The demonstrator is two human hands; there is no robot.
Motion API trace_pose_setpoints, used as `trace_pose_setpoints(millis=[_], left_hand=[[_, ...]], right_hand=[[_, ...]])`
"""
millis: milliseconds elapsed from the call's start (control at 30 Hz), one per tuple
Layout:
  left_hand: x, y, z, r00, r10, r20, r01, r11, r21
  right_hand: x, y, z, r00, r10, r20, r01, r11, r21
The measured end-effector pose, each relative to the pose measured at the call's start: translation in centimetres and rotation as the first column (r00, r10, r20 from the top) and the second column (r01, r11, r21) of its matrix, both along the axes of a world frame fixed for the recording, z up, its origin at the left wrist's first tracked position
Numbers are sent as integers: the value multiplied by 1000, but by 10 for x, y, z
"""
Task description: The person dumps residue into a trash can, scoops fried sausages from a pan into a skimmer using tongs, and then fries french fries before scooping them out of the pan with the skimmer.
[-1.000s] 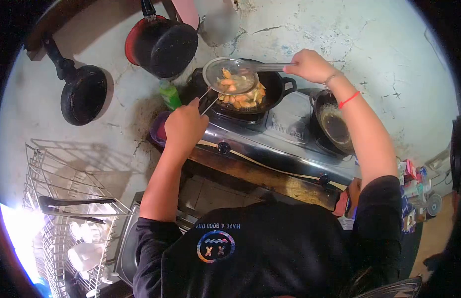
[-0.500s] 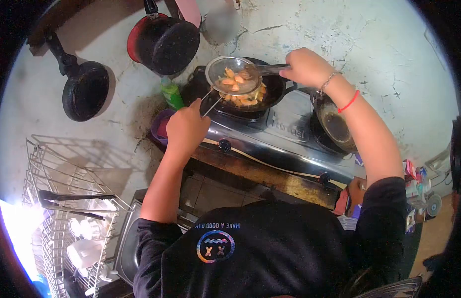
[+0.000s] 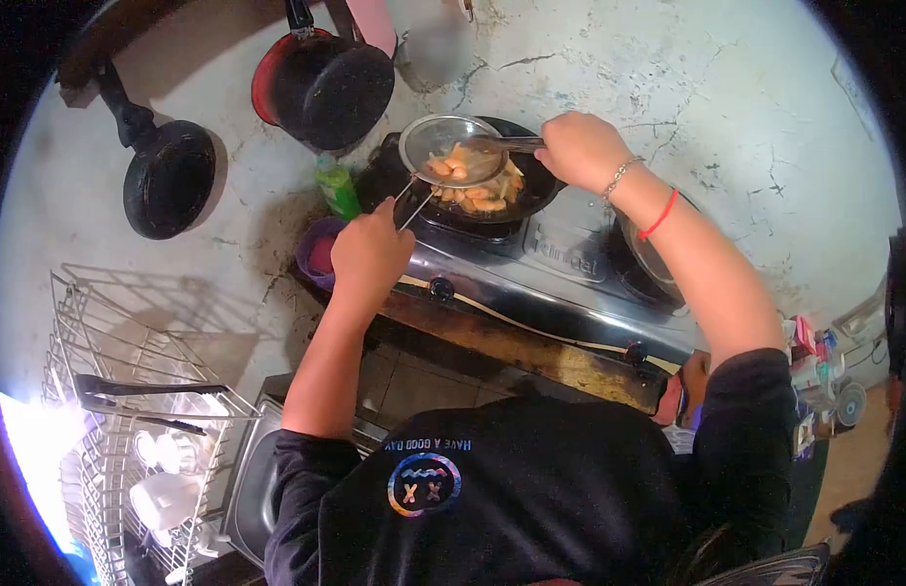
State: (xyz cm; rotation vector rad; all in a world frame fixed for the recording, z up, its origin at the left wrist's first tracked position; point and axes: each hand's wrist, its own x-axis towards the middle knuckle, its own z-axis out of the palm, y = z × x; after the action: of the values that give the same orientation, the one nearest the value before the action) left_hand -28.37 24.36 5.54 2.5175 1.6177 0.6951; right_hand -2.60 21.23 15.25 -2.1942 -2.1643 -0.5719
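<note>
My left hand (image 3: 372,244) is closed around the two-wire handle of a round mesh strainer (image 3: 423,132). The strainer is above a black wok (image 3: 541,195) on the stove. Several orange-brown fried pieces (image 3: 453,168) lie in its mesh, and more pieces (image 3: 482,202) are in the wok below, partly hidden by the strainer. My right hand (image 3: 582,151) grips the handle of what looks like a metal spatula (image 3: 519,144). Its far end reaches over the strainer's right side and is blurred.
A second pan (image 3: 658,259) on the right burner is partly behind my right forearm. A green bottle (image 3: 337,188) and a purple container (image 3: 316,256) stand left of the stove (image 3: 560,254). Pans (image 3: 169,181) hang on the wall. A dish rack (image 3: 130,410) is at lower left.
My right hand has moved left with the spatula, pushing its end further over the strainer. The strainer has shifted slightly left, and fewer pieces show in it.
</note>
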Motion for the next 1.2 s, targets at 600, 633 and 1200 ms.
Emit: trace_pose_setpoints(millis=[600,633,1200], left_hand=[[-20,14,20,990,138,-15,-138,989,-58],[-21,15,20,991,133,-22,-134,989,-63],[-15,15,20,992,124,-30,-126,989,-74]], right_hand=[[56,-7,-19,989,-140,-56,130,980,-151],[58,-4,-19,987,-149,-61,138,978,-156],[47,58,-62,944,-238,-231,206,967,-152]])
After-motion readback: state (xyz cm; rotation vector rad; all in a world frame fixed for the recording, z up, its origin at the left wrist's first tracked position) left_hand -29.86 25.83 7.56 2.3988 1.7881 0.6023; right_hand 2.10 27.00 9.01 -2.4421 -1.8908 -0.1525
